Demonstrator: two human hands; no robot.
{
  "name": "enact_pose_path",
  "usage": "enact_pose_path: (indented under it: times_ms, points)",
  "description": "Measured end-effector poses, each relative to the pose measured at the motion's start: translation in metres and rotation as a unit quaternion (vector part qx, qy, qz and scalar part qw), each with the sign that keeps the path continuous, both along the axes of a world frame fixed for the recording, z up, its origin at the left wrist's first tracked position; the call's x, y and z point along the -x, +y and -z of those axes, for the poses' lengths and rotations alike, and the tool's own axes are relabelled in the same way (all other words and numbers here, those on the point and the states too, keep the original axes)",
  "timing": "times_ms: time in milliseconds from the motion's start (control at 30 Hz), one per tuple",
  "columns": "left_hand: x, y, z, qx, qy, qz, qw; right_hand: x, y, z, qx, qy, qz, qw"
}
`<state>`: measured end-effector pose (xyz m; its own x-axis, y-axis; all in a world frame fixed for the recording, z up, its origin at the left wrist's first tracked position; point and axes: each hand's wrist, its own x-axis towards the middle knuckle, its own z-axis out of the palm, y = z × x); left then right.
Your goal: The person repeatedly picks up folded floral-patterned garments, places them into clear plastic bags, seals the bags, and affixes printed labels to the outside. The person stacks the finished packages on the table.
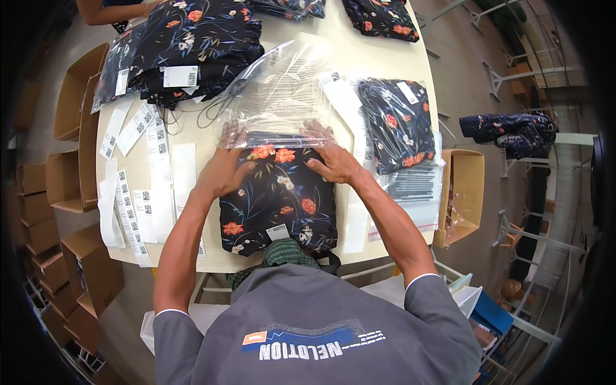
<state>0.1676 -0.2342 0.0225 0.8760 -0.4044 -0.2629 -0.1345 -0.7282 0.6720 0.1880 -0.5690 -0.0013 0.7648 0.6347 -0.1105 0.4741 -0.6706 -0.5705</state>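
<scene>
Your folded dark navy fabric garment with orange-red flowers (277,199) lies flat at the near edge of the pale rounded bench (359,58), right in front of you; its far end sits at the mouth of the clear, crinkly plastic bag (282,96), which spreads away toward the middle of the bench. The cloth looks soft, light and limp, so it will likely sag and lose its fold if lifted by one corner; judge it best taken at both far corners together, flat and supported. The bag is thin, glossy and probably slippery; its film will cling and bunch rather than hold a shape.

Your left hand (224,168) presses palm-down on the garment's far left corner, fingers spread under the film; your right hand (330,160) does the same on the far right corner; neither grip is closed round anything. Bagged garments of the same print (398,122) lie toward the right edge; white label strips (131,192) line the left edge.
</scene>
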Motion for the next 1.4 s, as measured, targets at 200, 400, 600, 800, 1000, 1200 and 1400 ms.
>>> enact_pose_path:
  times_ms: [200,400,600,800,1000,1200,1400]
  points:
    - [0.033,-0.010,-0.001,-0.018,-0.005,0.022,1.000,0.041,-0.005,-0.004,-0.038,0.019,-0.011,0.999]
    - [0.033,-0.015,0.020,-0.019,-0.080,0.016,0.997,0.038,-0.005,0.000,0.004,-0.037,-0.005,0.999]
    - [0.030,-0.013,0.020,-0.042,-0.083,0.048,0.995,0.035,-0.004,0.007,0.013,-0.029,-0.006,0.999]
    - [0.059,-0.003,0.017,-0.026,-0.079,0.078,0.993,0.072,-0.009,0.005,-0.038,-0.013,-0.028,0.999]
    - [0.097,-0.007,0.006,-0.019,-0.079,0.072,0.994,0.114,0.002,-0.011,0.011,-0.054,-0.028,0.998]
    - [0.137,-0.005,-0.002,0.016,-0.097,0.062,0.993,0.141,0.008,-0.011,-0.023,-0.059,0.004,0.998]
    - [0.167,-0.001,-0.002,-0.005,-0.121,0.072,0.990,0.185,0.015,-0.020,-0.018,-0.017,0.032,0.999]
